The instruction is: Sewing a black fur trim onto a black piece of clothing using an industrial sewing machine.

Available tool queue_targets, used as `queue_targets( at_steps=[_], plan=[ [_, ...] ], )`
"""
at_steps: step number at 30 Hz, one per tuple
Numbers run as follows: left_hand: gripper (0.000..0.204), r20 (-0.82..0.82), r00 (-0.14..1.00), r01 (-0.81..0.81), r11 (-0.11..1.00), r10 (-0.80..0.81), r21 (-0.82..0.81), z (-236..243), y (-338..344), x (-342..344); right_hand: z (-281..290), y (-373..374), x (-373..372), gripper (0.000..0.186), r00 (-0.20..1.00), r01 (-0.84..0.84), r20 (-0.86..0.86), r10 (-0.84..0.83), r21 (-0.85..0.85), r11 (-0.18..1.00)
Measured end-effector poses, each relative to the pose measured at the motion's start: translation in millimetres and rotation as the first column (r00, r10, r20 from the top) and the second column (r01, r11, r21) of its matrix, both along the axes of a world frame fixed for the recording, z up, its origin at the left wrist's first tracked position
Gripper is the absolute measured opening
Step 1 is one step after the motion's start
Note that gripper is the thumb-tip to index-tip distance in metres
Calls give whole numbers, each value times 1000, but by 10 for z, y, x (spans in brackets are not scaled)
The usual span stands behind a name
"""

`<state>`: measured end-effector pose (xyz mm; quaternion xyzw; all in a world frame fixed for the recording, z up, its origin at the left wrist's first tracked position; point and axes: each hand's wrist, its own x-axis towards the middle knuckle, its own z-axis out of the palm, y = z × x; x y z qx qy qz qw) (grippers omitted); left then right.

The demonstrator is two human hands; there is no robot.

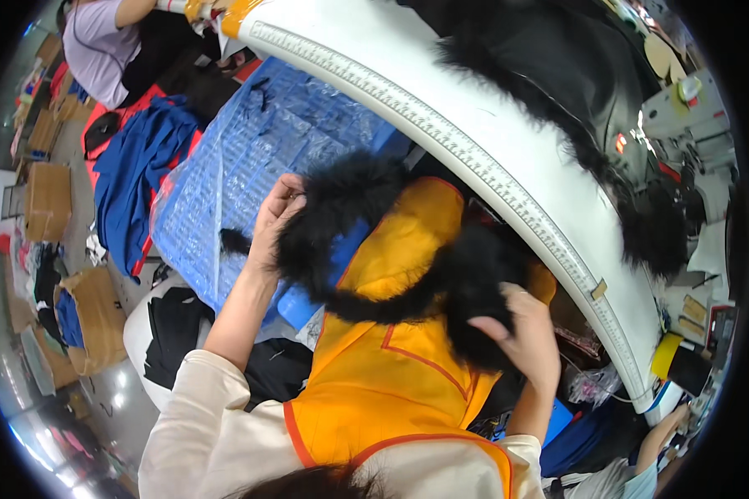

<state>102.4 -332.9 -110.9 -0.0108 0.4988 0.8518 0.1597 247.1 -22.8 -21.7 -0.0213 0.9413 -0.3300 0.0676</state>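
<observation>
In the head view, my left hand (276,218) pinches one end of a fluffy black fur piece (345,195) at middle left. My right hand (524,333) grips its other, bulkier end at right, thumb pressed against the fur, some fingers hidden. A narrow fur band droops between both hands over the orange apron (391,382) with red edging that I wear. Just beyond them curves the edge of a white work table (491,116) with a measuring scale (424,116) along it. Black material with fur trim (549,66) lies on that table.
A blue slatted plastic item (258,141) sits left of the table, beside blue fabric (133,183), black cloth (171,333) and cardboard boxes (91,320). A person (100,50) is at upper left; another person's arm (657,441) reaches in at lower right.
</observation>
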Motion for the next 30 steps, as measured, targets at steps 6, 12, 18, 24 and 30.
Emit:
queue_targets(
  at_steps=[6, 12, 18, 24, 30],
  plan=[
    [32, -480, 701, -496, 123, -527, -859, 419, -208, -155, -237, -239, -54, 53, 849, -460, 193, 493, -191, 867],
    [27, -177, 973, -218, 822, 145, -527, 829, -424, -186, -258, -266, -137, 50, 893, -383, 177, 415, -188, 905],
    [51, -191, 982, -31, 993, 9, -115, 903, -210, -306, -287, -353, -243, 47, 952, -297, -20, 304, -279, 913],
    [52, -307, 941, 190, 972, -140, 139, 1154, 56, -478, -391, -537, -544, 42, 975, -160, 36, 219, -569, 806],
    [57, -286, 949, 183, 971, -134, 154, 1534, 686, -444, -664, -1238, -1126, 62, 927, -307, -358, 114, -547, 779]
  ],
)
